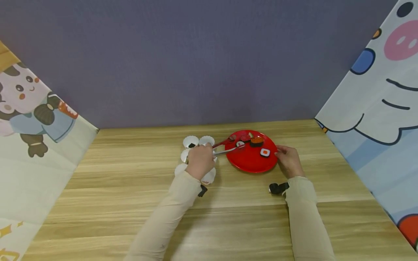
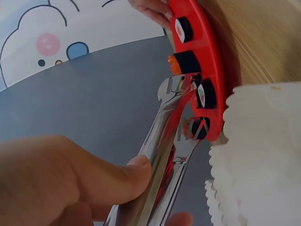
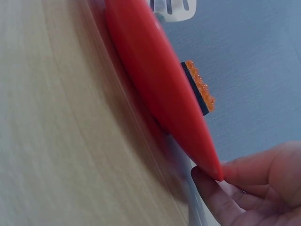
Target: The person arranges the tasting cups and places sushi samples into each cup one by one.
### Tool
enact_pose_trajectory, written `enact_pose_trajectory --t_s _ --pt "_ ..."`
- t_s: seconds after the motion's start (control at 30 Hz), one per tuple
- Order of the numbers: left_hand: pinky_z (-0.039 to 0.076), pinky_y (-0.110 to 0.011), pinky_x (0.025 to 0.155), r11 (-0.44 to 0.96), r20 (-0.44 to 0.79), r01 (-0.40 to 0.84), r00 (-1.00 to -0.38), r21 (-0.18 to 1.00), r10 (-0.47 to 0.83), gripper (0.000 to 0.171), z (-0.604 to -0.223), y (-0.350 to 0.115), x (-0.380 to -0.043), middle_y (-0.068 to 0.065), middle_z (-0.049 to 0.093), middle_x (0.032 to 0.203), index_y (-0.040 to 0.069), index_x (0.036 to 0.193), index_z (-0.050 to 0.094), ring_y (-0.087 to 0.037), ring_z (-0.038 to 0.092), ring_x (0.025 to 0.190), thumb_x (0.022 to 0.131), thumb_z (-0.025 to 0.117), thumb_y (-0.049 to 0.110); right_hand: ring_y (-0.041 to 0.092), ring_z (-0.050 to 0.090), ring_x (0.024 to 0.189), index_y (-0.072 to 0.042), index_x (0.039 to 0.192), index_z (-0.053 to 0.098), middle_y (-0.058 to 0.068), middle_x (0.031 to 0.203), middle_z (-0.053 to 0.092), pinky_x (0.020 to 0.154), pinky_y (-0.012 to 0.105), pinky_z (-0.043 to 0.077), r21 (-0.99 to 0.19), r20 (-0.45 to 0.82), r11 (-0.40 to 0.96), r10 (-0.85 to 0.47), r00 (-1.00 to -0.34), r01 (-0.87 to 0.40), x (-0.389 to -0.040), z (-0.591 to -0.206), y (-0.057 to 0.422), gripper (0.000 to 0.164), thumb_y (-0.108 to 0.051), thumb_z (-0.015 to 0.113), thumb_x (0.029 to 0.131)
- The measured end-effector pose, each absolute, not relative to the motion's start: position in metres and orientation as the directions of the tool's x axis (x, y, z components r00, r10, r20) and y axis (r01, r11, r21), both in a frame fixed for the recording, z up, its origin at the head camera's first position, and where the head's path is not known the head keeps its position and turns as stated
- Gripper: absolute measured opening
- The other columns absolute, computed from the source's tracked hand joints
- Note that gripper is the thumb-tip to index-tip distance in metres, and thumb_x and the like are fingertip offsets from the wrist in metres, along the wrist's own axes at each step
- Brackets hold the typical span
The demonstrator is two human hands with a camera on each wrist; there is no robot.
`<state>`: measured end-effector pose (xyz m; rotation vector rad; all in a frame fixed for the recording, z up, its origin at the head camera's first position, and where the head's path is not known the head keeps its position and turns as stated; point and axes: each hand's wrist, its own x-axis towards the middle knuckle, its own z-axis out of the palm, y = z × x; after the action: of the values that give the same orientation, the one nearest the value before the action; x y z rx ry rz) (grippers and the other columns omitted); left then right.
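The left hand (image 1: pixel 200 161) gripped metal tongs (image 2: pixel 154 146), tips apart by a sushi roll (image 2: pixel 208 94) on the red plate (image 1: pixel 249 161) — the right hand (image 1: pixel 289 159) pinched the plate's right rim, likely steadying it near the counter's (image 1: pixel 130 174) back edge.

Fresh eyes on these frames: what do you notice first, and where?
Probably the bright red plate toward the table's far edge, bearing sushi-like pieces, its rim pinched by the right hand. Next, the shiny tongs in the left hand, their tips over the plate's left part. Then the white scalloped cups left of the plate, partly hidden by that hand.
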<state>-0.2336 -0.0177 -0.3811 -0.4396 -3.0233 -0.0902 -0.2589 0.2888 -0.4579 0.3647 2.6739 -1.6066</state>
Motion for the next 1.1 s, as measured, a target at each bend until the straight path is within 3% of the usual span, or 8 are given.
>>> enact_pose_trajectory --t_s 0.27,0.6,0.83,1.1 --pt "0.049 -0.037 0.068 0.957 0.046 0.290 -0.956 0.005 0.289 0.027 -0.386 -0.010 -0.240 -0.009 0.068 0.085 0.004 0.100 0.062 -0.025 0.065 0.077 0.087 0.064 0.029 0.035 0.048 0.121 0.012 0.132 0.045 0.028 0.131 0.050 0.093 0.035 0.044 -0.873 -0.127 0.443 0.198 -0.972 0.204 -0.258 -0.458 0.289 0.040 -0.002 0.045 0.094" --pt "0.050 -0.037 0.056 0.963 0.038 0.270 -0.962 0.020 0.270 0.025 -0.389 -0.002 -0.242 -0.010 0.068 0.085 0.005 0.101 0.063 -0.025 0.064 0.073 0.086 0.063 0.024 0.035 0.047 0.122 0.012 0.132 0.044 0.028 0.132 0.048 0.095 0.037 0.043 -0.878 -0.138 0.429 0.200 -0.970 0.213 -0.258 -0.457 0.289 0.041 -0.001 0.045 0.094" --pt "0.049 -0.036 0.053 0.960 0.106 0.279 -0.955 -0.006 0.278 0.021 -0.394 0.001 -0.242 -0.009 0.067 0.078 0.006 0.094 0.063 -0.025 0.064 0.067 0.083 0.063 0.023 0.035 0.048 0.121 0.013 0.131 0.045 0.029 0.131 0.049 0.085 0.024 0.046 -0.874 -0.131 0.437 0.205 -0.970 0.210 -0.257 -0.457 0.288 0.041 -0.001 0.045 0.093" --pt "0.049 -0.036 0.051 0.958 0.124 0.285 -0.950 -0.023 0.286 0.020 -0.395 0.002 -0.240 -0.010 0.067 0.078 0.006 0.094 0.061 -0.025 0.064 0.067 0.083 0.066 0.022 0.035 0.048 0.120 0.013 0.131 0.045 0.029 0.131 0.049 0.099 0.044 0.040 -0.866 -0.133 0.452 0.202 -0.970 0.212 -0.258 -0.456 0.288 0.040 -0.001 0.044 0.093"
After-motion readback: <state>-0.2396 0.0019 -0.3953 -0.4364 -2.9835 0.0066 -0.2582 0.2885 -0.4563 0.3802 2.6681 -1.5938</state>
